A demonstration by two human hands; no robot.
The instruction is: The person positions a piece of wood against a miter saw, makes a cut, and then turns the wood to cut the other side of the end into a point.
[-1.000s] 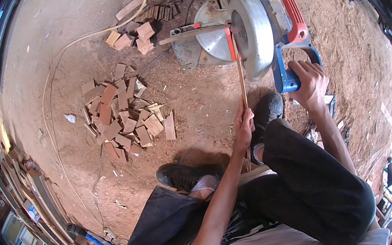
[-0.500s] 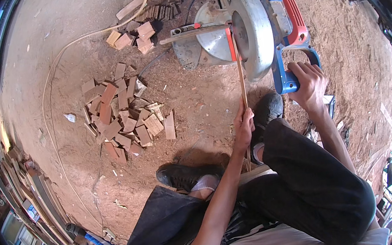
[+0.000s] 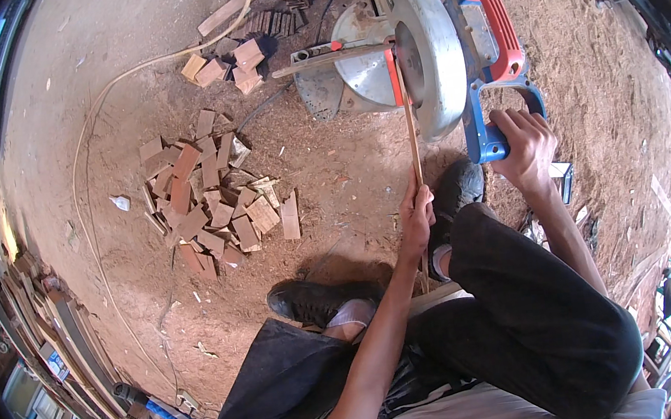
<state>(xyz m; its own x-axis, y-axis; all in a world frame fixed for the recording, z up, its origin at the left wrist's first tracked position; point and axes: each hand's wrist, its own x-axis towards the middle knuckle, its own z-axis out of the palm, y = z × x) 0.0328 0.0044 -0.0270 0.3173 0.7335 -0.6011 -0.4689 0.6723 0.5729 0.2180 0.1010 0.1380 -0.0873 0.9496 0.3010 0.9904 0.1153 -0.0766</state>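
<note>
A miter saw [image 3: 427,58] with a round grey blade guard stands on the ground ahead of me. My right hand [image 3: 529,146] is wrapped round its blue loop handle [image 3: 479,131], below the red motor housing. Closed on a thin wooden strip [image 3: 414,138], my left hand [image 3: 416,213] sits just short of the saw. The strip's far end reaches the red insert beside the blade guard, and its near end runs back between my feet. Whether the blade touches the strip is hidden by the guard.
A heap of short cut wood blocks [image 3: 210,199] lies left of the saw, with more blocks [image 3: 228,66] beyond it. A pale hose [image 3: 86,126] curves along the left. Long boards [image 3: 65,340] lean at lower left. My shoes [image 3: 461,185] flank the strip.
The saw's handle and my right hand have shifted very slightly to the left. My left hand and the strip look the same.
</note>
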